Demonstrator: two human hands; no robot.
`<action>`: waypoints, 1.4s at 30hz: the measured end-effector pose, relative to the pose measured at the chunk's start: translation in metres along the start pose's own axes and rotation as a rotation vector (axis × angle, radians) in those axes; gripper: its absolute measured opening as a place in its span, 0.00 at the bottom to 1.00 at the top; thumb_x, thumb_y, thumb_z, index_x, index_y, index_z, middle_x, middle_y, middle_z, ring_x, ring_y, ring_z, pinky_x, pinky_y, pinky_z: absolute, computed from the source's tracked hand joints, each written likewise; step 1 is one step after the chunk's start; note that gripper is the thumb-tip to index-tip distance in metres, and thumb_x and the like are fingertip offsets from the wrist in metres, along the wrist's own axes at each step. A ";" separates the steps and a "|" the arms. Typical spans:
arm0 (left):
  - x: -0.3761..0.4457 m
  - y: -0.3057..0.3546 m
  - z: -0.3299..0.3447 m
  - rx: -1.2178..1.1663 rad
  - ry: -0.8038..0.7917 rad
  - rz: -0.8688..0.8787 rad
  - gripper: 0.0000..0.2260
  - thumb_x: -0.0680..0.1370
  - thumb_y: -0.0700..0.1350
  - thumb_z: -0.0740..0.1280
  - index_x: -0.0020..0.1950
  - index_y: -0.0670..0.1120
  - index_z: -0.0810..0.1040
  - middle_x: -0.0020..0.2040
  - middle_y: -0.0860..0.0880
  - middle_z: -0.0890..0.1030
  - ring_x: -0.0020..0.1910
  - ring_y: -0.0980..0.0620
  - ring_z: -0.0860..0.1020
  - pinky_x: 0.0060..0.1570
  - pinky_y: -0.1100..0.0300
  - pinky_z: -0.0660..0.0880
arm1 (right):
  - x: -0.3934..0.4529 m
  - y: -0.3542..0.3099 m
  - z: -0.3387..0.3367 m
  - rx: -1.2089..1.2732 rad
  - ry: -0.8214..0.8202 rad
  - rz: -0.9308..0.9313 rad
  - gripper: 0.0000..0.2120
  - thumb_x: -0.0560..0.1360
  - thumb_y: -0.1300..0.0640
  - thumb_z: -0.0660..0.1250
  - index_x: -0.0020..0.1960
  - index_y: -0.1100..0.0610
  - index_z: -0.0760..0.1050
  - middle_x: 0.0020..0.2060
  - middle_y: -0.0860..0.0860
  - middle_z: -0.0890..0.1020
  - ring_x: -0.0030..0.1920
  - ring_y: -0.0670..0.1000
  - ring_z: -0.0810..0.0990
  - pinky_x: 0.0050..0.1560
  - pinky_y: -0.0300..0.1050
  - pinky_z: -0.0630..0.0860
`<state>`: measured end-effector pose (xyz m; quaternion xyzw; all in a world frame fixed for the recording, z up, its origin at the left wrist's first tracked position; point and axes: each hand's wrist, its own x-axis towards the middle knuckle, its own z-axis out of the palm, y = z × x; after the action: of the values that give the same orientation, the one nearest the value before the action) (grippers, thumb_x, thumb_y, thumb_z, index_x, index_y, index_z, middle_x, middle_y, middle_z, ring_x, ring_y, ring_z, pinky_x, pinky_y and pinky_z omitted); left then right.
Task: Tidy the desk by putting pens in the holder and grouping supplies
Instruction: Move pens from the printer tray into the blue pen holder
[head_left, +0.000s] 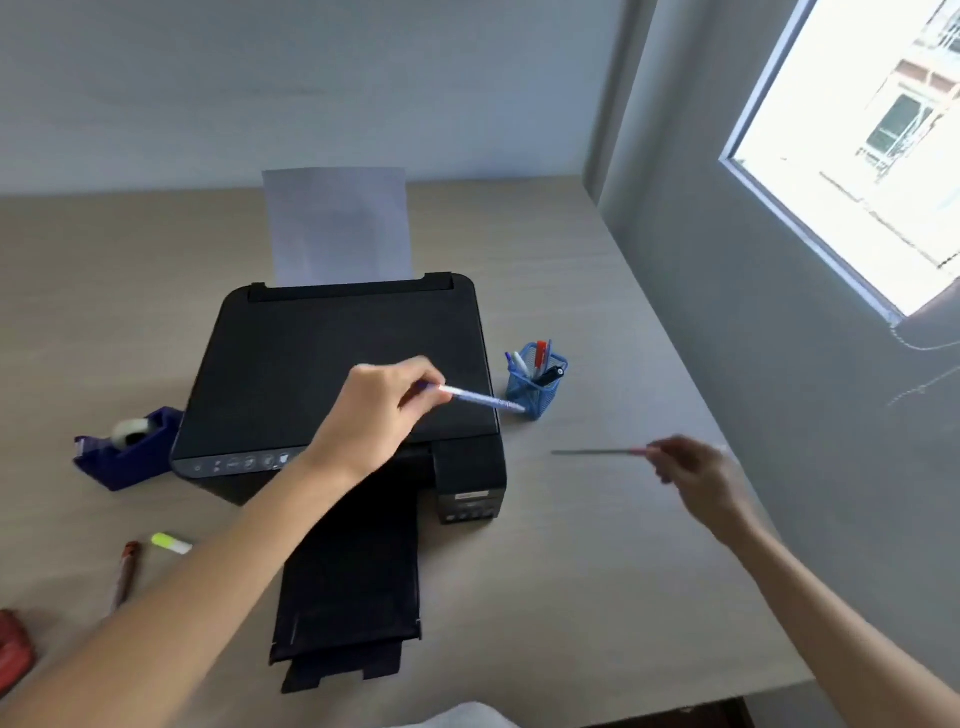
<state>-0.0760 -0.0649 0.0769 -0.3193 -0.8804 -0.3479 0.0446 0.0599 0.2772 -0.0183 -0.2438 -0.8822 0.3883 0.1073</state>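
Note:
A blue mesh pen holder (536, 391) stands on the desk just right of the printer, with several pens upright in it. My left hand (382, 410) is above the printer lid, shut on a blue-and-white pen (480, 398) whose tip points at the holder's lower left side. My right hand (696, 470) hovers over the desk's right part, pinching a thin grey pencil (597, 452) that points left; it is blurred. At the left lie a yellow-green highlighter (171, 543) and a brown marker (124, 571).
A black printer (337, 374) with paper (337, 228) in its rear feed and an extended output tray (353, 587) fills the desk's middle. A dark blue tape dispenser (130, 447) stands left of it. A red object (13, 644) sits at the left edge. A wall bounds the right.

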 end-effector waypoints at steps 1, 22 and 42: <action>0.019 0.005 0.010 0.010 0.011 -0.007 0.05 0.75 0.45 0.73 0.44 0.43 0.81 0.30 0.50 0.80 0.26 0.51 0.74 0.29 0.61 0.71 | 0.014 -0.007 -0.006 0.034 0.051 -0.016 0.07 0.71 0.56 0.73 0.36 0.45 0.81 0.26 0.55 0.82 0.30 0.55 0.81 0.36 0.48 0.77; 0.164 -0.011 0.161 0.578 -0.584 -0.127 0.09 0.78 0.34 0.66 0.57 0.39 0.78 0.53 0.39 0.81 0.52 0.38 0.81 0.48 0.48 0.77 | 0.185 -0.046 0.086 -0.554 -0.284 -0.463 0.11 0.75 0.71 0.61 0.46 0.62 0.80 0.43 0.59 0.81 0.39 0.57 0.79 0.40 0.52 0.79; -0.081 -0.137 -0.101 0.060 0.101 -0.482 0.09 0.78 0.39 0.68 0.57 0.42 0.82 0.52 0.47 0.85 0.50 0.52 0.82 0.49 0.66 0.76 | 0.036 -0.290 0.176 -0.098 -0.232 -0.768 0.08 0.76 0.61 0.63 0.51 0.56 0.81 0.46 0.55 0.84 0.46 0.53 0.81 0.47 0.35 0.68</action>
<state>-0.1077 -0.2478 0.0487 -0.0809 -0.9377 -0.3376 0.0140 -0.1386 0.0160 0.0770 0.1440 -0.9328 0.3025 0.1325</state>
